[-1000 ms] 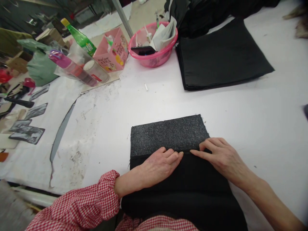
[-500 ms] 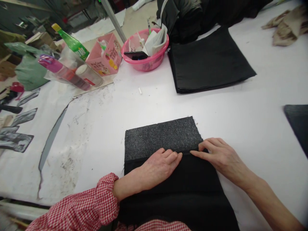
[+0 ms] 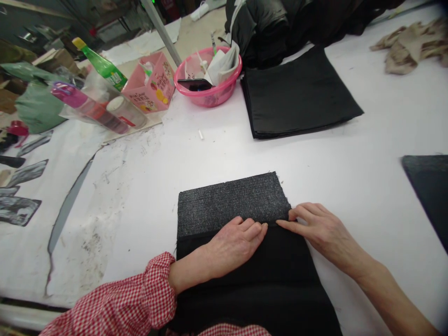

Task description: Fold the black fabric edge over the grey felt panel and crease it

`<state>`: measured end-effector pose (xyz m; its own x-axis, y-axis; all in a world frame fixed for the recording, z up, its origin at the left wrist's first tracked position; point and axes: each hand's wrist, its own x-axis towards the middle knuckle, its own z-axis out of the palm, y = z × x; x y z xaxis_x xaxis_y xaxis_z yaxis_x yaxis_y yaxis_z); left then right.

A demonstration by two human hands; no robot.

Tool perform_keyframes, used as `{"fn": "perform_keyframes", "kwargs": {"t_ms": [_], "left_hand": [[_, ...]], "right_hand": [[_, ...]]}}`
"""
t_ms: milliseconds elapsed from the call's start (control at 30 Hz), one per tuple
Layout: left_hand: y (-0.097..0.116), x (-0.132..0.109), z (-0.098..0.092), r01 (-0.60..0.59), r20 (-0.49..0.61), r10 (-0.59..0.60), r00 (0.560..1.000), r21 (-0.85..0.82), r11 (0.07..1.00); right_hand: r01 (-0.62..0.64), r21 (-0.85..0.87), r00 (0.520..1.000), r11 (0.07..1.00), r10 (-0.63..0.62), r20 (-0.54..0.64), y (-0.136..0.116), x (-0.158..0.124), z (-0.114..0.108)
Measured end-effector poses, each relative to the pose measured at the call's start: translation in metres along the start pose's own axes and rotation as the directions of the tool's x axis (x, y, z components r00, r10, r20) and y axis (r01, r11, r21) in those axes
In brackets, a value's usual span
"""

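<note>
Cloth [image 3: 261, 268] under inward-angled left hand [image 3: 238, 240] and right hand [image 3: 317, 231], both pinching its seam [image 3: 272, 224]

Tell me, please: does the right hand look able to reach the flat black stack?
Probably yes: white tabletop runs between the right hand and the black stack, though the hand would first have to leave the dark cloth it touches.

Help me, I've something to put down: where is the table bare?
The white table looks bare between black fabric stack, right hand and right-edge dark cloth; another patch lies between pink basin and grey fabric, bar a white stick. Crowded: upper left, around green bottle and pink box.
</note>
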<state>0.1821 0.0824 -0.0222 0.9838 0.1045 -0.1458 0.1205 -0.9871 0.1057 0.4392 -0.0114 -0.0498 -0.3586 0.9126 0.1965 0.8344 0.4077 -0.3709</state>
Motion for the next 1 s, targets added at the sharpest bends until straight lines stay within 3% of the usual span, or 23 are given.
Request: {"fn": "perform_keyframes", "kwargs": {"t_ms": [433, 1000], "left_hand": [[0.003, 0.01, -0.002, -0.002, -0.003, 0.002, 1.0, 0.015, 1.0], [0.011, 0.022, 0.009, 0.013, -0.129, -0.011, 0.992, 0.013, 1.0]], "right_hand": [[0.028, -0.029, 1.0, 0.999, -0.028, 0.009, -0.002, -0.003, -0.001], [-0.043, 0.138, 0.997, 0.989, 0.051, -0.053, 0.005, -0.008, -0.004]]}}
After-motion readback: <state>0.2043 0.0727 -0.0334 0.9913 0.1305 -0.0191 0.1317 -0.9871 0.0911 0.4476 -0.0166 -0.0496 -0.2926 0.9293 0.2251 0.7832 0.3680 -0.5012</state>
